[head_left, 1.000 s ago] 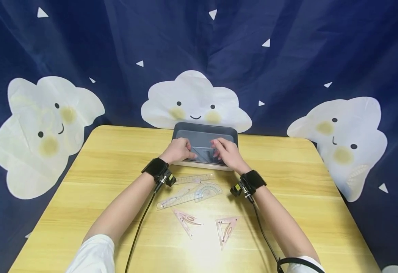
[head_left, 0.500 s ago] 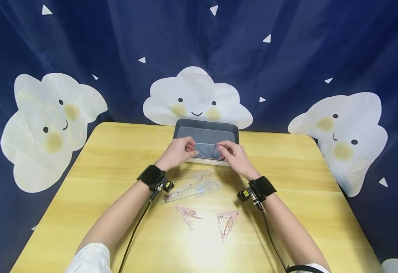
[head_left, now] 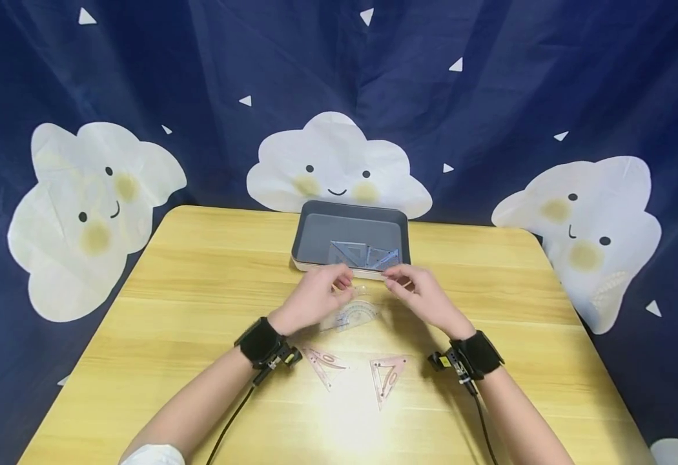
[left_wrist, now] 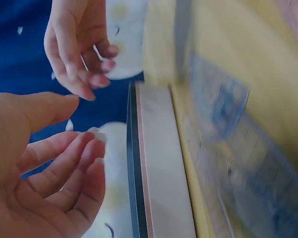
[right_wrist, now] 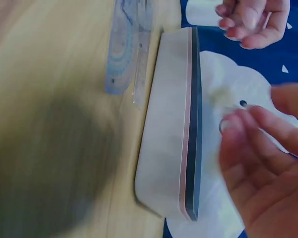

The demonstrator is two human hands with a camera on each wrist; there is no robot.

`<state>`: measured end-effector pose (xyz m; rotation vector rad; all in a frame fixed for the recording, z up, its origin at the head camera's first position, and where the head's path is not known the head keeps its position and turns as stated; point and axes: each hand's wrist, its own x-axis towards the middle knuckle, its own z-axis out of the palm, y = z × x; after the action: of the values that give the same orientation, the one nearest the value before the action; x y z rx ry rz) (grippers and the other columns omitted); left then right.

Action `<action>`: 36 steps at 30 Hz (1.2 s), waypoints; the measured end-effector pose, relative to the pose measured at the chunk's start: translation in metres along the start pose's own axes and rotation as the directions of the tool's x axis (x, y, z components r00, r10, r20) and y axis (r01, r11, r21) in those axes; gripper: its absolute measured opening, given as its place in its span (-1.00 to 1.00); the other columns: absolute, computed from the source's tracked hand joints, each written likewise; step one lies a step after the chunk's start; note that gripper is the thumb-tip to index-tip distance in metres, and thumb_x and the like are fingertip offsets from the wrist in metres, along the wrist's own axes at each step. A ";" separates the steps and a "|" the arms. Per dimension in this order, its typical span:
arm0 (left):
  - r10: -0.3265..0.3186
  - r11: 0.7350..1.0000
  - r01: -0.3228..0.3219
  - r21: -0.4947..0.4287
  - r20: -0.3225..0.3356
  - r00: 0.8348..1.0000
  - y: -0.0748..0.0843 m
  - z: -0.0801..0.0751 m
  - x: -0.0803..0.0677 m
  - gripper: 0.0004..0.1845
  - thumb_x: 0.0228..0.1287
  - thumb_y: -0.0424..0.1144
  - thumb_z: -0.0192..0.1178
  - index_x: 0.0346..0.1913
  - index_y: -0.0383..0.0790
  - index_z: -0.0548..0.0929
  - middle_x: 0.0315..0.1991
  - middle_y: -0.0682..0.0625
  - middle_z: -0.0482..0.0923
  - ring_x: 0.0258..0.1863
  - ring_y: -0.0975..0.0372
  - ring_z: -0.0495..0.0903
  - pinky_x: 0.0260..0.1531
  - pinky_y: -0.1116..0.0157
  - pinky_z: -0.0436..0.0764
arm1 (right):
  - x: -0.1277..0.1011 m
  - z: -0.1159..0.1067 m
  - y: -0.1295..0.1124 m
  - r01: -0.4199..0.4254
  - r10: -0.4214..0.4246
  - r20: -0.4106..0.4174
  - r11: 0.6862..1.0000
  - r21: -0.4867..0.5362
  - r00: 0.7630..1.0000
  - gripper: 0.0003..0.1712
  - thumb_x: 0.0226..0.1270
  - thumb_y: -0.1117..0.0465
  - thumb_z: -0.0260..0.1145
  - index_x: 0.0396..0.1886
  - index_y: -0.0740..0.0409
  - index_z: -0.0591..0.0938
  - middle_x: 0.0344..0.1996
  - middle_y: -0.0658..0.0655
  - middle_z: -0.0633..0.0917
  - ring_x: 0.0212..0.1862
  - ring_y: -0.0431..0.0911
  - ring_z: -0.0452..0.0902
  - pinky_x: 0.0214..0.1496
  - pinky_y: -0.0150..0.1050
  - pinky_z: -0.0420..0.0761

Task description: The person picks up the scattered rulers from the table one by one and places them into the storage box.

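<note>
Clear protractor [head_left: 359, 314]: lay on the table [head_left: 217, 265] at the grey tray's [head_left: 347, 226] near side, just right of the left hand [head_left: 318, 294], the nearer one; long axis ran left to right. Left hand and right hand [head_left: 426, 301]: fingers loosely bent, nothing seen held.

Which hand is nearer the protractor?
Left. In the head view, the left hand hovers by the protractor's left end; the right hand is farther off, beyond its right end.
</note>
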<state>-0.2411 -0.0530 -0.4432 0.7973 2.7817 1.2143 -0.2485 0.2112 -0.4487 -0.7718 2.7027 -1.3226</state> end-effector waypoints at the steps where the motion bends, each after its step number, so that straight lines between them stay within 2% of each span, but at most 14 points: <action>1: 0.012 1.000 -0.012 0.012 0.024 1.000 0.003 0.004 -0.002 -0.72 0.35 -0.25 0.42 0.05 -0.22 0.69 -0.08 -0.06 0.76 -0.11 0.21 0.72 -0.04 0.24 0.69 | -0.005 0.000 0.001 0.004 -0.003 0.028 1.000 -0.019 1.000 -0.68 0.53 0.21 0.32 0.13 0.30 0.70 -0.08 0.26 0.79 -0.17 0.05 0.71 -0.11 -0.19 0.69; 4: 0.050 0.997 -0.055 0.047 0.091 0.995 0.014 0.016 -0.009 -0.65 0.35 -0.19 0.43 0.12 -0.23 0.68 -0.04 -0.07 0.75 -0.07 0.17 0.71 0.01 0.19 0.67 | -0.021 0.001 0.006 0.013 -0.004 0.122 0.998 -0.069 0.993 -0.66 0.45 0.24 0.40 0.12 0.31 0.68 -0.09 0.20 0.78 -0.12 -0.06 0.70 -0.06 -0.21 0.71; 8: 0.071 0.990 -0.091 0.106 0.178 0.981 0.025 0.032 -0.019 -0.51 0.29 -0.07 0.49 0.17 -0.23 0.67 0.05 -0.07 0.72 0.00 0.14 0.68 0.06 0.17 0.66 | -0.041 0.008 0.012 0.020 0.004 0.202 0.993 -0.113 0.979 -0.58 0.29 0.23 0.54 0.07 0.32 0.68 -0.12 0.16 0.76 -0.13 -0.05 0.67 -0.04 -0.21 0.70; 14: 0.036 0.957 -0.116 0.266 0.289 0.957 0.034 0.056 -0.037 -0.15 0.03 0.30 0.55 0.28 -0.14 0.61 0.11 0.03 0.52 0.15 0.17 0.44 0.24 0.17 0.48 | -0.061 0.018 0.007 -0.025 0.088 0.224 0.964 -0.266 0.971 -0.33 -0.03 -0.10 0.72 -0.01 0.17 0.70 -0.28 -0.01 0.65 -0.27 -0.14 0.51 -0.19 -0.28 0.55; 17: 0.018 0.935 -0.132 0.330 0.327 0.945 0.036 0.067 -0.045 -0.05 -0.15 0.44 0.56 0.22 -0.11 0.59 0.05 0.06 0.40 0.07 0.19 0.32 0.14 0.23 0.42 | -0.070 0.023 0.001 -0.034 0.119 0.234 0.940 -0.340 0.965 -0.23 -0.19 -0.22 0.74 -0.06 0.13 0.68 -0.32 -0.06 0.55 -0.30 -0.19 0.42 -0.23 -0.30 0.49; 20: 0.018 0.912 -0.157 0.379 0.346 0.938 0.036 0.077 -0.051 -0.03 -0.30 0.50 0.58 0.09 -0.09 0.57 -0.04 0.09 0.30 -0.03 0.21 0.24 -0.03 0.30 0.33 | -0.078 0.027 -0.003 -0.016 0.115 0.228 0.918 -0.395 0.967 -0.24 -0.32 -0.22 0.77 -0.18 0.05 0.61 -0.36 -0.09 0.44 -0.31 -0.19 0.32 -0.27 -0.30 0.42; 23: 0.012 0.898 -0.161 0.409 0.344 0.939 0.035 0.084 -0.054 -0.06 -0.36 0.49 0.60 -0.01 -0.08 0.52 -0.11 0.12 0.22 -0.09 0.23 0.19 -0.12 0.33 0.23 | -0.083 0.031 -0.005 0.012 0.088 0.217 0.905 -0.424 0.972 -0.26 -0.38 -0.18 0.79 -0.28 -0.02 0.53 -0.39 -0.11 0.35 -0.32 -0.19 0.26 -0.28 -0.32 0.35; 30: -0.005 0.926 -0.135 0.353 0.370 0.929 0.037 0.087 -0.058 -0.22 -0.29 0.34 0.65 -0.15 -0.04 0.48 -0.18 0.16 0.20 -0.17 0.26 0.16 -0.17 0.31 0.14 | -0.088 0.036 -0.006 0.026 0.068 0.221 0.918 -0.396 0.973 -0.37 -0.31 -0.11 0.78 -0.34 -0.02 0.56 -0.39 -0.10 0.42 -0.30 -0.21 0.25 -0.23 -0.32 0.36; 36: -0.027 0.907 -0.128 0.402 0.357 0.934 0.046 0.094 -0.061 -0.14 -0.32 0.39 0.64 -0.08 -0.11 0.52 -0.21 0.14 0.21 -0.21 0.26 0.18 -0.19 0.31 0.15 | -0.092 0.039 -0.008 0.014 0.078 0.207 0.912 -0.410 0.975 -0.40 -0.28 -0.09 0.77 -0.33 -0.01 0.58 -0.41 -0.11 0.44 -0.32 -0.22 0.26 -0.26 -0.33 0.35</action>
<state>-0.1487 0.0099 -0.4896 0.9988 2.7443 0.4013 -0.1550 0.2194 -0.4845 -0.8365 2.8208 -0.6139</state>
